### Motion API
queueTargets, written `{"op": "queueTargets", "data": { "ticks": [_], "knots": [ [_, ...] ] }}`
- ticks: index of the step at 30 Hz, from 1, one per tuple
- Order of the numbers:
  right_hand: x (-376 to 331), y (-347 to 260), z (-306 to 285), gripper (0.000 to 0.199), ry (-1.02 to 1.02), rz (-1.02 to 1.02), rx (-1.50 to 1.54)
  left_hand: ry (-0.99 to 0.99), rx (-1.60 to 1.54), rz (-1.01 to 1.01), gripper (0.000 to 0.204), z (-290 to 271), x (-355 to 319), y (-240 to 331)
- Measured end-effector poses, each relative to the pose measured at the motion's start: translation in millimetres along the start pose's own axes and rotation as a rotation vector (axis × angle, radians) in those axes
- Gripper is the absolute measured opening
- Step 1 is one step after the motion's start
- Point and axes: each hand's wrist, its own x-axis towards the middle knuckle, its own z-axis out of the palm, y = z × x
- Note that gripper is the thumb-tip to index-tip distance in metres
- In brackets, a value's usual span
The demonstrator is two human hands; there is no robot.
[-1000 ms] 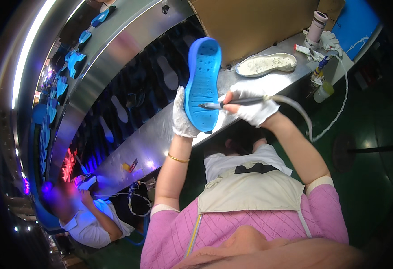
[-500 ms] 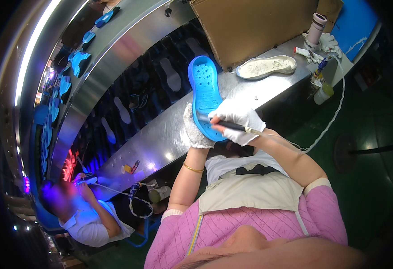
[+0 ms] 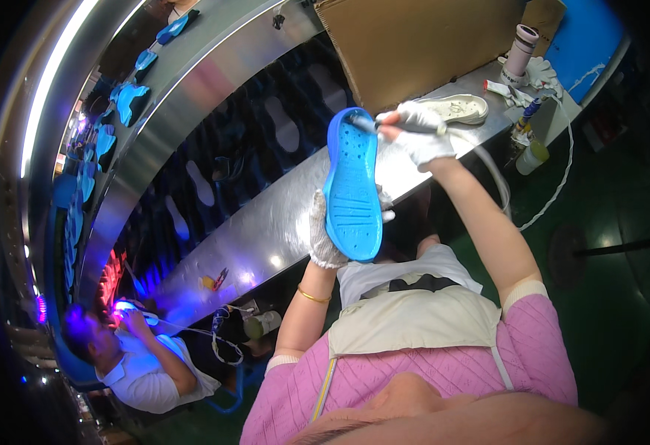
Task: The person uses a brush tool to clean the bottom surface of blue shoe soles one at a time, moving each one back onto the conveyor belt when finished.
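Note:
A blue shoe sole point(image 3: 352, 196), dotted with holes at its far end and ridged lower down, is held up at the front of the metal ledge. My gloved left hand point(image 3: 322, 236) grips it from below and behind, its fingers coming round both sides. My right hand point(image 3: 418, 135), in a white glove with bare fingertips, is closed round a brush point(image 3: 363, 125) fed by a pale hose. The brush tip, blurred by motion, meets the inside of the sole at its far end. Behind my right hand lies a cream-coated sole point(image 3: 464, 109) on the ledge, partly covered.
A cardboard sheet point(image 3: 414, 44) stands behind the ledge point(image 3: 284, 226). At the right are a pink cylinder point(image 3: 522, 50), gloves point(image 3: 542, 73) and a small pot point(image 3: 533, 157). Blue pieces ride a conveyor point(image 3: 154, 74). A co-worker point(image 3: 143, 348) sits at the left.
My right hand has carried the brush from the sole's near end up to its far end. The sole has shifted slightly nearer and to the right, turning more upright.

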Motion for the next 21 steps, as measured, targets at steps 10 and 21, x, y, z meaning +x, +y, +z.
{"op": "queueTargets", "data": {
  "ticks": [10,21],
  "knots": [
    [-30,-17,7,0.02,-0.371,-0.61,-0.336,0.306,0.194,0.158,0.075,-21,3,19],
    [-62,-37,26,0.02,-0.356,-0.222,-0.167,0.292,0.055,0.262,0.073,-30,6,23]
  ]
}}
